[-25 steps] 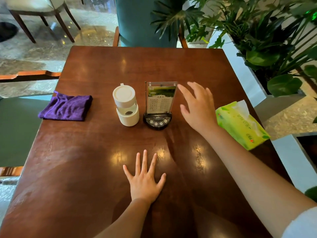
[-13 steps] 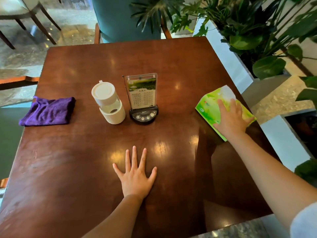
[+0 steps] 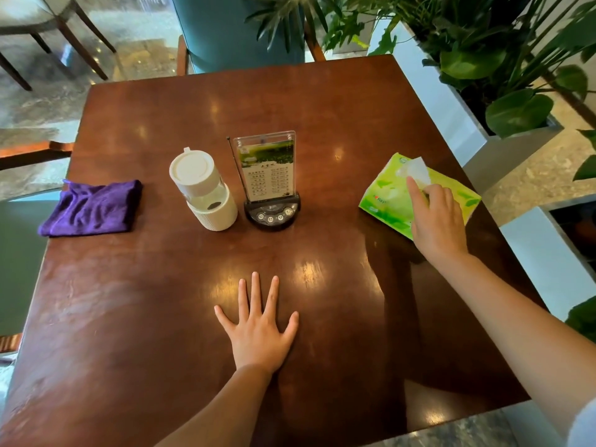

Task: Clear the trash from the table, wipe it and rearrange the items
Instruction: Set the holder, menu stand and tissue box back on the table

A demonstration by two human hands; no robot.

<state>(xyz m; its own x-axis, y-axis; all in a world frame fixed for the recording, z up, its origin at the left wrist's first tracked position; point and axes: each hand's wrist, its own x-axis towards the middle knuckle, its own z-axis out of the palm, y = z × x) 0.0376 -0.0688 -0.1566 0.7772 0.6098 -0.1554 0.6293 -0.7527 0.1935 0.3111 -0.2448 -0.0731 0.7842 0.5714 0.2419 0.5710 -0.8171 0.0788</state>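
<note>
On the dark wooden table [image 3: 338, 101], a green tissue pack [image 3: 387, 195] lies near the right edge with a white tissue [image 3: 417, 167] sticking out of its top. My right hand [image 3: 435, 217] rests on the pack, its fingers pinching the tissue. My left hand [image 3: 258, 327] lies flat on the table near the front, fingers spread, holding nothing. A folded purple cloth [image 3: 92, 209] sits at the left edge. In the middle stand a white lidded cup [image 3: 203, 188] and a clear menu stand [image 3: 269, 179] on a black call-button base.
A teal chair [image 3: 232, 27] stands behind the table's far edge. White planters with large green plants [image 3: 490, 59] run along the right side, close to the table. A green seat [image 3: 16, 253] is at the left, and another chair at the far left.
My right hand moved from beside the menu stand to the tissue pack, then shifted from covering it to pinching the tissue. My left hand stayed flat in place.
</note>
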